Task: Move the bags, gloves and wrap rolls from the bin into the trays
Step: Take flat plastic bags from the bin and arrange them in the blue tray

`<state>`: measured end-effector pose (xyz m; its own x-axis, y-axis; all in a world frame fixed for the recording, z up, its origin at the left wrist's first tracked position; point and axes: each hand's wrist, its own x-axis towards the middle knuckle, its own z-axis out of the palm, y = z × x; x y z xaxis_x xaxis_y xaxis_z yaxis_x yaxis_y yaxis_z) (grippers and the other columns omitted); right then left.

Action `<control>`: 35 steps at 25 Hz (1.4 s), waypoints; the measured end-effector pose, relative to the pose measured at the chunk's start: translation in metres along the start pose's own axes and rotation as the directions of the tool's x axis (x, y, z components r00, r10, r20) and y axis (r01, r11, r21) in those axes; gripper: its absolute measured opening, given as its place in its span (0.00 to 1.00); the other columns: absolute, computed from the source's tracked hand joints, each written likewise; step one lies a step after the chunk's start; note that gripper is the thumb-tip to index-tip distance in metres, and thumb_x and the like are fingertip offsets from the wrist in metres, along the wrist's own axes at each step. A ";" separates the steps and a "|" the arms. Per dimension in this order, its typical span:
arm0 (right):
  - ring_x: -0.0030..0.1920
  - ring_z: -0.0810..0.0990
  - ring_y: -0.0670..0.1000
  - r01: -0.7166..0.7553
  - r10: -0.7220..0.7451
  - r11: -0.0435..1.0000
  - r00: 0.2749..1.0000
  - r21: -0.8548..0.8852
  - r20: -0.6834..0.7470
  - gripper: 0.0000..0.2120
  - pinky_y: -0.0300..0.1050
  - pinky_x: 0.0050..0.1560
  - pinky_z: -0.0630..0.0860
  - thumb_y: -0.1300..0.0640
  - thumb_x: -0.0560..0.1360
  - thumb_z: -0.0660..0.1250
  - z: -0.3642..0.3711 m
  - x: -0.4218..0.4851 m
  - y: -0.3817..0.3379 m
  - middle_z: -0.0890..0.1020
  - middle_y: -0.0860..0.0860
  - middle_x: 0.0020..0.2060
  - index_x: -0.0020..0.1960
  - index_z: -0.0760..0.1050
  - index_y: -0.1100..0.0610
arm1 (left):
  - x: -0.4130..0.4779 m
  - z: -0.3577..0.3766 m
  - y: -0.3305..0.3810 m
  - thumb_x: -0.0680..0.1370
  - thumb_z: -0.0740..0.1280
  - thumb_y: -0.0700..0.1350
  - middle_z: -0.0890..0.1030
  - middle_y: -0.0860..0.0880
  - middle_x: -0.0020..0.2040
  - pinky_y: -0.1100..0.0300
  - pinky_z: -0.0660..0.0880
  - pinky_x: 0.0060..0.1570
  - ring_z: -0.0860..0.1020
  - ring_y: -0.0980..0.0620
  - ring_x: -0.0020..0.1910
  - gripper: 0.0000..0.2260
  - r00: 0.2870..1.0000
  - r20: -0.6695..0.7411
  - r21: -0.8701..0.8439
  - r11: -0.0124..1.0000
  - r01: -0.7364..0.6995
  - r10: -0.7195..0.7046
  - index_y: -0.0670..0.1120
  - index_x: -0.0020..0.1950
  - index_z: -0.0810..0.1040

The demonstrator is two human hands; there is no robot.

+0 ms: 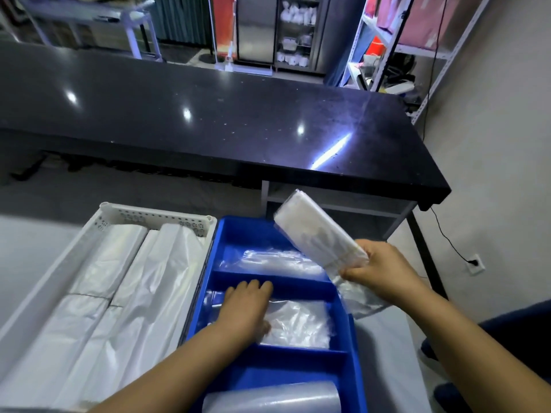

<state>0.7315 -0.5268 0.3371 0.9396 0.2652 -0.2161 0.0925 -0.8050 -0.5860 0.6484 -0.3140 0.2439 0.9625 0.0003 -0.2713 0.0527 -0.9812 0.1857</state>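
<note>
Wrap roll [271, 397], translucent, lies on its side in the nearest compartment of the blue tray [347, 365], at the frame's bottom edge. Next compartment up holds a flat clear bag pack [298, 323]. Left hand [247, 305] lies palm-down on that pack's left end, fingers straight and together, gripping nothing. Far compartment holds more crumpled clear plastic [277, 260].

Right hand [378, 269] is clamped on a bag bundle [313, 231], thumb and fingers pinching it near its lower end. Bundle is in the air over the tray's far right corner, tilted, free end pointing up and left. A loose clear tail hangs below the hand, over the tray's right rim.

White perforated tray [155, 217] sits just beside the blue one on the left, packed with long white bags [119, 278] lying side by side.

Beyond: black glossy counter [208, 114], then metal shelving [387, 40] far right and a glass-door cabinet [298, 31]. Wall socket [474, 262] on the right, cable plugged in.
</note>
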 end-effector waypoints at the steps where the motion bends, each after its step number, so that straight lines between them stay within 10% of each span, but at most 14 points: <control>1: 0.41 0.81 0.48 0.023 -0.022 1.000 1.000 -0.018 0.013 0.10 0.52 0.45 0.81 0.55 0.66 0.74 0.003 0.003 -0.003 0.83 0.46 0.39 0.45 0.78 0.46 | -0.001 -0.002 0.001 0.70 0.67 0.48 0.77 0.46 0.56 0.50 0.66 0.56 0.71 0.43 0.56 0.17 1.000 -0.028 0.018 1.000 -0.002 0.002 0.48 0.57 0.70; 7: 0.37 0.79 0.52 0.264 -0.269 0.841 0.961 -0.473 0.058 0.04 0.49 0.39 0.80 0.48 0.71 0.63 0.026 0.021 -0.025 0.81 0.47 0.36 0.45 0.71 0.47 | -0.036 -0.005 0.006 0.72 0.64 0.44 0.79 0.46 0.47 0.56 0.60 0.40 0.76 0.44 0.46 0.04 0.982 -0.183 0.037 0.999 -0.035 0.041 0.47 0.46 0.73; 11: 0.38 0.78 0.56 0.397 -0.338 0.734 0.917 -0.551 0.210 0.07 0.44 0.30 0.64 0.51 0.67 0.65 0.053 0.020 -0.037 0.81 0.51 0.36 0.44 0.69 0.48 | -0.063 -0.007 0.011 0.48 0.79 0.48 0.75 0.51 0.25 0.62 0.65 0.21 0.74 0.51 0.22 0.16 0.969 -0.201 0.107 0.986 -0.126 0.146 0.50 0.28 0.75; 20: 0.41 0.74 0.54 0.415 -0.111 0.797 0.815 -0.438 0.569 0.09 0.43 0.34 0.65 0.50 0.67 0.69 0.094 0.033 -0.025 0.76 0.48 0.39 0.40 0.68 0.49 | -0.070 0.010 0.007 0.52 0.78 0.46 0.75 0.54 0.27 0.63 0.67 0.23 0.73 0.53 0.23 0.14 0.955 -0.242 0.057 0.985 -0.163 0.172 0.52 0.32 0.77; 26: 0.52 0.78 0.58 0.556 -0.350 0.621 0.827 -0.553 0.440 0.25 0.47 0.41 0.71 0.53 0.69 0.65 0.104 0.017 -0.019 0.79 0.51 0.55 0.65 0.64 0.49 | -0.062 0.006 0.005 0.51 0.78 0.47 0.74 0.54 0.26 0.64 0.65 0.22 0.72 0.54 0.23 0.15 0.960 -0.225 0.040 0.986 -0.164 0.169 0.53 0.30 0.74; 35: 0.62 0.67 0.49 0.539 -0.444 0.794 0.830 -0.282 0.338 0.21 0.43 0.61 0.67 0.56 0.78 0.59 0.099 0.005 -0.002 0.72 0.47 0.62 0.70 0.65 0.47 | -0.045 -0.002 -0.005 0.58 0.76 0.45 0.81 0.54 0.41 0.63 0.77 0.36 0.80 0.53 0.38 0.16 0.932 -0.344 -0.025 0.992 -0.127 0.111 0.52 0.44 0.80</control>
<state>0.7034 -0.4714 0.2598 0.6278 0.7566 -0.1830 0.6726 -0.6456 -0.3615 0.6053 -0.3090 0.2570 0.9948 -0.0420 0.0926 -0.0633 -0.9683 0.2418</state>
